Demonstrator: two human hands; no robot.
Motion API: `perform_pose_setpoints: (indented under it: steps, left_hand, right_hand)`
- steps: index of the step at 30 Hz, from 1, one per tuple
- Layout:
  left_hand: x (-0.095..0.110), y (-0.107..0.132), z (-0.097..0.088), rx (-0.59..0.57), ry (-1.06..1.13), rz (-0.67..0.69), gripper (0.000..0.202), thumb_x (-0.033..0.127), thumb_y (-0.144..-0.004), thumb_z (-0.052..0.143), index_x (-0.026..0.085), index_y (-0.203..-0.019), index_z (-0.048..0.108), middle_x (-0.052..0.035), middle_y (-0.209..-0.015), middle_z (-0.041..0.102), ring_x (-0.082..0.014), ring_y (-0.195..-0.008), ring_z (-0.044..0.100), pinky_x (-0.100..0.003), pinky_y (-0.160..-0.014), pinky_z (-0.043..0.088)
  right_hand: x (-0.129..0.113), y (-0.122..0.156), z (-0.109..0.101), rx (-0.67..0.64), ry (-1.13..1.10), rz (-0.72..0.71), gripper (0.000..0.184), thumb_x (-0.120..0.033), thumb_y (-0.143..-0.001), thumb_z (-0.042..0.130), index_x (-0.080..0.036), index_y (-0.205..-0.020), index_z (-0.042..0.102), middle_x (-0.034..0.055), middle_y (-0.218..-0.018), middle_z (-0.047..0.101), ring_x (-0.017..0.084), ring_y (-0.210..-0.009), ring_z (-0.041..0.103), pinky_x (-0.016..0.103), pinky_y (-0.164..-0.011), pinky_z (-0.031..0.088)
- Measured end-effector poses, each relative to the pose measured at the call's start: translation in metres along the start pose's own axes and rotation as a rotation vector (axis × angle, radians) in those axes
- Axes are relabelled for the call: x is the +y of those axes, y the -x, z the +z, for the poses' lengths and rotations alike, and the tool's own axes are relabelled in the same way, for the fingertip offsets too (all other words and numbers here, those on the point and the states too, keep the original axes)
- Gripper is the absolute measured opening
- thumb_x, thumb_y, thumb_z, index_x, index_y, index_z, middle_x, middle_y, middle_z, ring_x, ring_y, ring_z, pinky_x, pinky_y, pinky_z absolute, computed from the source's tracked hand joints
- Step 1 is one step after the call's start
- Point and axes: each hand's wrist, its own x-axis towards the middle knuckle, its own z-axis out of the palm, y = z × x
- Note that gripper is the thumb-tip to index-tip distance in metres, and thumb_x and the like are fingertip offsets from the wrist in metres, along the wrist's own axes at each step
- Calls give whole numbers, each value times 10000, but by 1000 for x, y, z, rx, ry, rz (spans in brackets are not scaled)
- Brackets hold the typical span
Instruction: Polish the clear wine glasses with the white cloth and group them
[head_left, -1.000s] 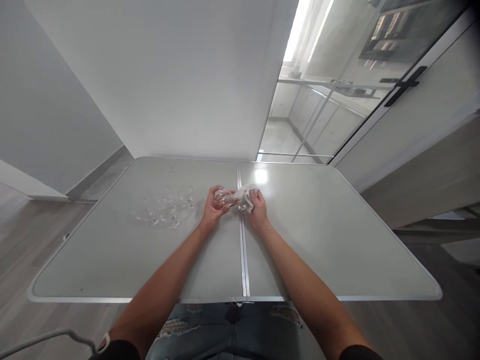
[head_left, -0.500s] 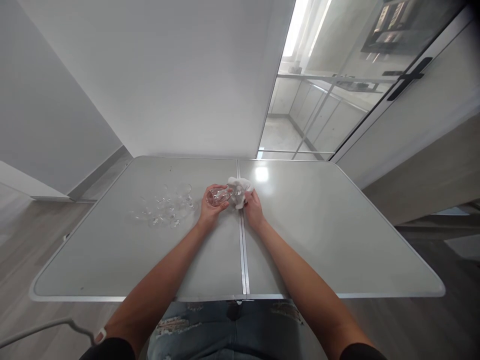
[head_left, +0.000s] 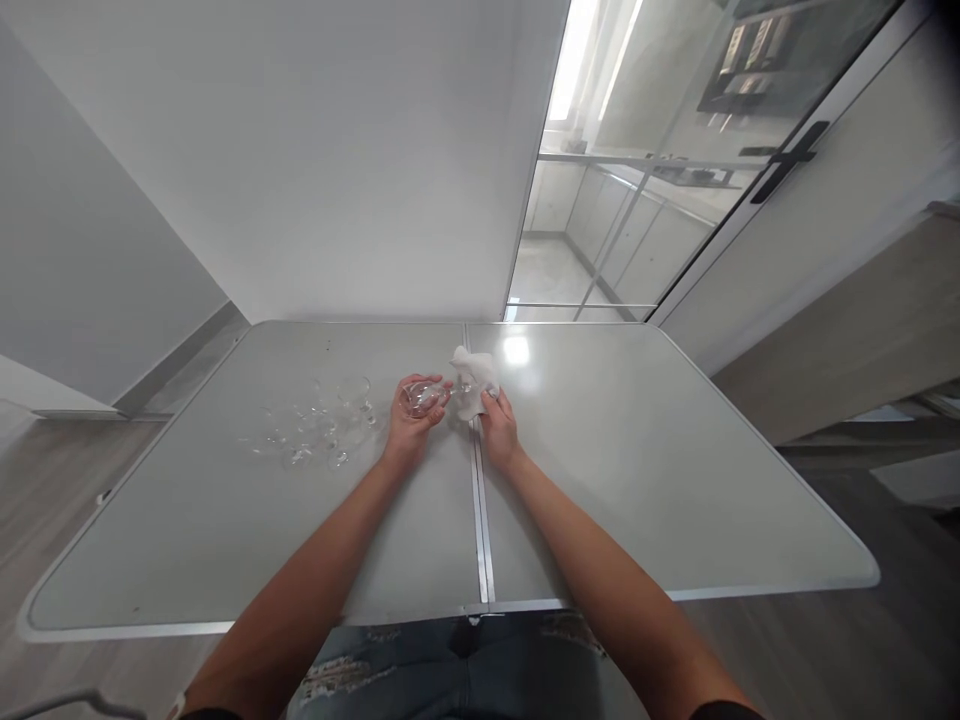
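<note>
My left hand (head_left: 409,418) is curled around a clear glass (head_left: 422,397), held on its side above the middle of the grey table (head_left: 637,470). My right hand (head_left: 497,428) pinches a crumpled white cloth (head_left: 471,382) that touches the right end of the glass. Both hands sit close together over the table's centre seam (head_left: 477,500).
Several clear stemmed glasses (head_left: 315,430) stand in a cluster on the table just left of my left hand. A white wall rises behind the table, and glass doors with a black handle (head_left: 784,160) are at the back right. Wooden floor shows on both sides.
The cloth has come up off the glass's end and now stands higher above my right hand. Both hands have shifted slightly left in the picture as the view turned.
</note>
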Motion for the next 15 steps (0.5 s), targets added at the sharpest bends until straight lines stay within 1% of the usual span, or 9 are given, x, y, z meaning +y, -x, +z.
perform_pose_setpoints:
  steps: [2, 4, 5, 8, 11, 13, 15]
  left_hand:
    - [2, 2, 1, -75, 18, -50, 615, 284, -697, 921, 270, -1183, 545, -81, -1300, 643, -297, -1193, 688, -549, -1107, 496]
    - [4, 3, 2, -103, 17, -67, 633, 304, -684, 930, 261, -1182, 542, -88, -1302, 649, -305, -1192, 688, -555, -1096, 506]
    - [5, 3, 2, -90, 13, -57, 638, 313, -685, 929, 262, -1187, 537, -90, -1312, 648, -303, -1195, 687, -551, -1096, 508]
    - [5, 0, 0, 3, 2, 8, 630, 331, -715, 910, 282, -1207, 520, -82, -1342, 636, -276, -1194, 688, -522, -1109, 503]
    - [3, -2, -1, 63, -15, 39, 620, 337, -729, 901, 289, -1207, 510, -72, -1337, 635, -264, -1201, 686, -504, -1116, 498]
    - [1, -2, -1, 66, -18, 29, 628, 333, -719, 909, 278, -1201, 510, -78, -1321, 640, -273, -1202, 687, -505, -1114, 499]
    - [1, -2, -1, 28, -8, 2, 636, 314, -705, 918, 268, -1196, 517, -87, -1314, 642, -286, -1199, 690, -516, -1116, 496]
  right_hand:
    - [0, -2, -1, 4, 12, -29, 443, -609, -870, 616, -276, -1161, 648, 54, -1054, 715, 246, -1099, 645, 380, -865, 556]
    - [0, -4, 0, -15, 32, -22, 494, -657, -856, 607, -262, -1149, 657, 66, -1044, 716, 260, -1091, 647, 390, -838, 561]
    - [1, -4, 0, -31, 38, -9, 515, -671, -848, 605, -252, -1141, 664, 71, -1042, 717, 268, -1088, 647, 395, -832, 562]
    - [2, -2, 3, -80, 43, 36, 517, -667, -844, 610, -227, -1103, 690, 80, -1032, 724, 278, -1064, 653, 398, -825, 561]
    - [2, 2, 5, -73, 18, 36, 495, -641, -857, 614, -230, -1123, 690, 82, -1050, 728, 276, -1069, 657, 399, -848, 555]
    - [0, 3, 6, -49, -2, 15, 510, -644, -873, 596, -241, -1174, 673, 88, -1076, 726, 279, -1092, 654, 410, -865, 552]
    - [-4, 2, 6, -47, 6, 14, 537, -668, -893, 550, -247, -1208, 658, 96, -1089, 726, 282, -1101, 654, 424, -868, 553]
